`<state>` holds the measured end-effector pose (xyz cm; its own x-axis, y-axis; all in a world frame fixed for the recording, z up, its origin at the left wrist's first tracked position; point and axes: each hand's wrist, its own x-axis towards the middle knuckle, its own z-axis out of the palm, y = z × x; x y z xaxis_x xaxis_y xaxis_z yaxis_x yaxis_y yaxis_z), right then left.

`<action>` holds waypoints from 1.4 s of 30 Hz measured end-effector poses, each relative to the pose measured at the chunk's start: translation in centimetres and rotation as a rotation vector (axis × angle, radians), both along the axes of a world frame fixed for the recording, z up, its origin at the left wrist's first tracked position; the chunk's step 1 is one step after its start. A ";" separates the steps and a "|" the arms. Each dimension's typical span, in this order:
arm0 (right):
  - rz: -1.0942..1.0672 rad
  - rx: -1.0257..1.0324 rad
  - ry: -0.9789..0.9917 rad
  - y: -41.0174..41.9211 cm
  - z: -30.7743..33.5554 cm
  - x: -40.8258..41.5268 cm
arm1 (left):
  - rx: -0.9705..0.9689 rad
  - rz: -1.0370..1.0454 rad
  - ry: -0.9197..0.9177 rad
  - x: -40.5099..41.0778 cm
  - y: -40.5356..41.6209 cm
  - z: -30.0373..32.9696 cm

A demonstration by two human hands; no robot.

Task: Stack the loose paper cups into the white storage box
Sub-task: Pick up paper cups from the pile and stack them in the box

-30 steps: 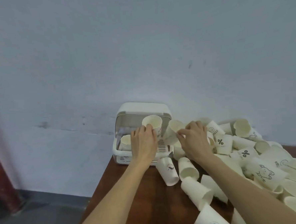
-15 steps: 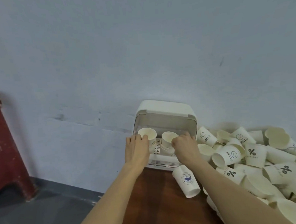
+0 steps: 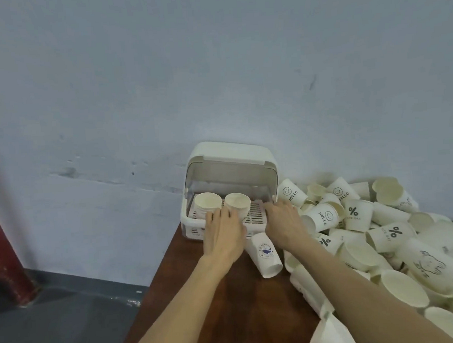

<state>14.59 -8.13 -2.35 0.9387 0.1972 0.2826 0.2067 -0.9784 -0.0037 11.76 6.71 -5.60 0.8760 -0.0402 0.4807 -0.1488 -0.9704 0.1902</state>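
The storage box (image 3: 229,155) looks like smooth, slightly glossy cream plastic, its slotted tray (image 3: 257,213) the same. The paper cups (image 3: 355,213) on the right are matt off-white paper with dark print. The counter (image 3: 228,303) is dark brown wood with a dull sheen. The far wall (image 3: 213,66) is matt, scuffed paint.

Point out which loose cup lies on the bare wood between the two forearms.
The whale-print cup, on its side just in front of the white storage box, mouth toward the camera. It lies alone on the table, apart from the heap.
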 end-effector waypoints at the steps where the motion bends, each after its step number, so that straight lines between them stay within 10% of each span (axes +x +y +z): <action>1: -0.027 0.003 0.022 -1.3 0.0 -0.4 | -0.032 -0.050 0.069 -0.3 -1.0 -0.4; 6: -0.158 0.022 0.205 -6.9 -0.8 -1.9 | -0.133 -0.109 0.399 -0.2 -4.0 -2.1; 17: -0.097 0.031 0.459 -7.5 -2.4 -2.6 | -0.301 -0.123 0.388 -0.7 -4.1 -1.9; 29: -0.145 0.475 -0.052 -3.4 1.6 -2.6 | -0.645 -0.108 -0.057 -1.6 1.0 1.5; 36: -0.159 1.029 0.103 1.4 3.7 -0.4 | -0.693 0.049 -0.373 -0.2 4.8 3.7; 42: -0.103 0.794 0.129 4.2 3.2 2.4 | -0.506 0.084 -0.315 2.4 7.0 2.9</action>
